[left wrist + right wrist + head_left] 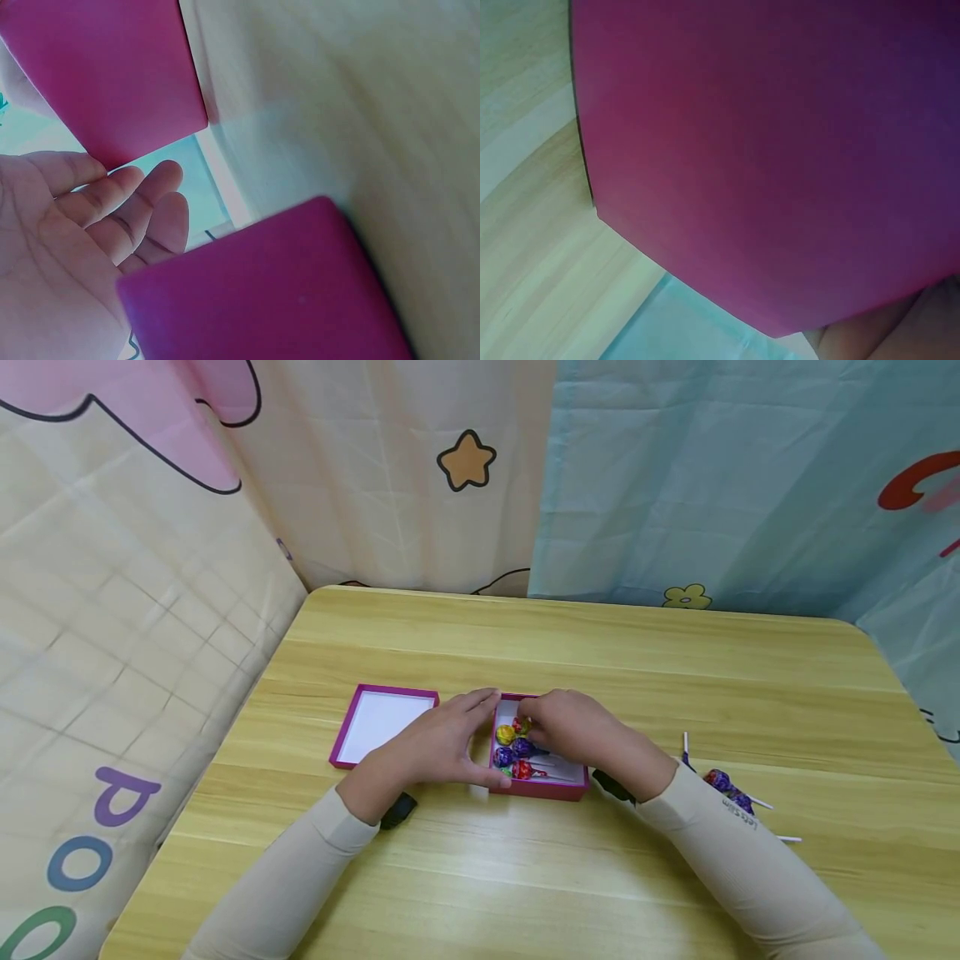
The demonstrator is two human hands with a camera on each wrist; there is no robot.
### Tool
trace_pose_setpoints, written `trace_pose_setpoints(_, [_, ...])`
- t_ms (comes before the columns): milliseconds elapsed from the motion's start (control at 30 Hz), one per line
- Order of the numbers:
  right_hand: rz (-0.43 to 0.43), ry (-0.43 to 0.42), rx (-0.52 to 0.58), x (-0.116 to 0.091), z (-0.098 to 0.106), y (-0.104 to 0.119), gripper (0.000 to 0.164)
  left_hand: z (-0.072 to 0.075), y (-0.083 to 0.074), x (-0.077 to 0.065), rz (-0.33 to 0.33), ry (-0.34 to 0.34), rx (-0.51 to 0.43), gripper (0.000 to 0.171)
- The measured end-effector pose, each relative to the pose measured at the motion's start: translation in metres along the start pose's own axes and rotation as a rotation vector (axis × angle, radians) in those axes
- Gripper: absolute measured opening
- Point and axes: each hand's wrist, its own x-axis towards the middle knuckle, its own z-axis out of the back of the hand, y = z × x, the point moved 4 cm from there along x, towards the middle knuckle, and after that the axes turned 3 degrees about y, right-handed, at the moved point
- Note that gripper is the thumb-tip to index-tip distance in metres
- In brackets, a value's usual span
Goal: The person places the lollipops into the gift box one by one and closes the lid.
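A pink box (547, 790) with a white inside holds several lollipops, among them a yellow one (506, 735), a purple one (502, 757) and a red one (522, 769). My left hand (442, 739) holds the box's left side, thumb at the front corner and fingers at the back corner. In the left wrist view, the index fingertip touches the box's corner. Inside the box, my right hand (573, 722) has its fingers curled at a red-and-yellow lollipop (522, 724); its fingertips are partly hidden. The right wrist view shows mostly the box's pink side (742, 165).
Left of the box lies the pink lid (382, 722), white inside up, partly behind my left hand. More lollipops (717, 780) with white sticks lie on the wooden table (480, 877) by my right forearm. Printed curtains (405, 485) stand behind and left of the table.
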Motion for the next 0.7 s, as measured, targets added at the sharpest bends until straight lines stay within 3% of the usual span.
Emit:
trace_pose_setpoints(300, [0.003,-0.034,0.021,-0.008,0.009,0.0,0.021,0.001,-0.001,0.0,-0.001,0.004,0.009,0.124])
trace_pose_setpoints(533, [0.045,-0.136,0.103,-0.03,0.031,-0.002,0.024,0.001,-0.001,0.001,0.008,0.009,0.03,0.125])
trace_pose_setpoints(700, [0.016,-0.165,0.153,-0.048,0.043,-0.011,0.02,0.0,0.0,0.001,0.016,0.01,0.024,0.125])
